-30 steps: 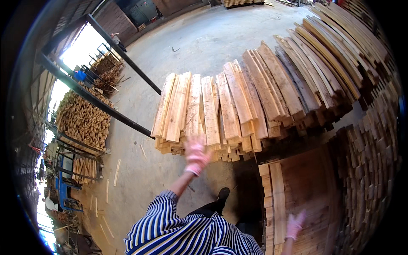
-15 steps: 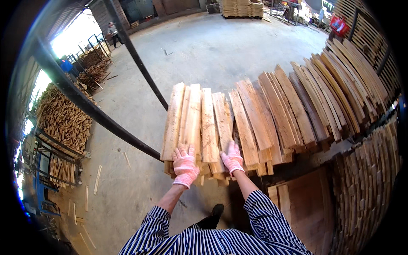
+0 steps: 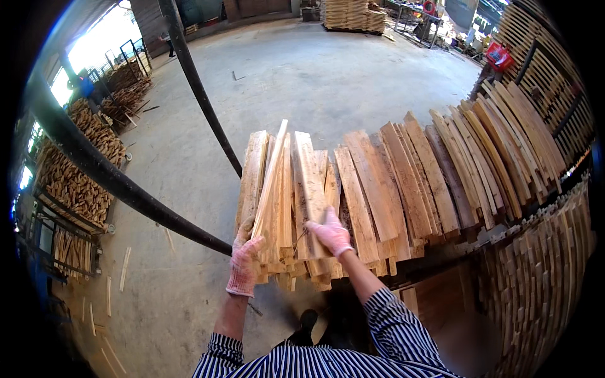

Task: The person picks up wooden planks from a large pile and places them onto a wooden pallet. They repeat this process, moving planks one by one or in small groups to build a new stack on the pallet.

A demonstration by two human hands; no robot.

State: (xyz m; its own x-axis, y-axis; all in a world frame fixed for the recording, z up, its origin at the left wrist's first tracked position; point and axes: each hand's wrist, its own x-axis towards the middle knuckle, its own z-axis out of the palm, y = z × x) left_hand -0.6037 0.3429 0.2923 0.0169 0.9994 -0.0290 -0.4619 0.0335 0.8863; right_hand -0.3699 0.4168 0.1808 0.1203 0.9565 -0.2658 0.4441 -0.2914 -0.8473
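Seen from a head camera looking down, a person in a dark shirt with thin white stripes works at a stack of rough-sawn wooden slats that fans across the centre and right of the frame. The slats are pale, flat and narrow, with splintery ends and some darker, bark-coloured edges; they lie side by side and overlapping, their near ends uneven. Both hands wear pink knitted gloves. The left hand, at lower centre-left, curls its fingers around the near end of a slat turned up on its edge, which rises from the hand toward the upper centre and stands above its neighbours. The right hand, just to the right, lies on top of a flat slat, fingers pressed together and bent over its near end, thumb tucked toward the wood. The two hands are near each other, with a few slat ends between them. A thick, dark round bar curves from the left edge toward the stack, and a second dark bar slants down from the top. Below lies a broad grey concrete floor, smooth and dusty, with scattered wood offcuts at lower left. Heaps of scrap wood fill racks at the left edge. More stacked slats line the right edge, and another pale stack sits at top centre.
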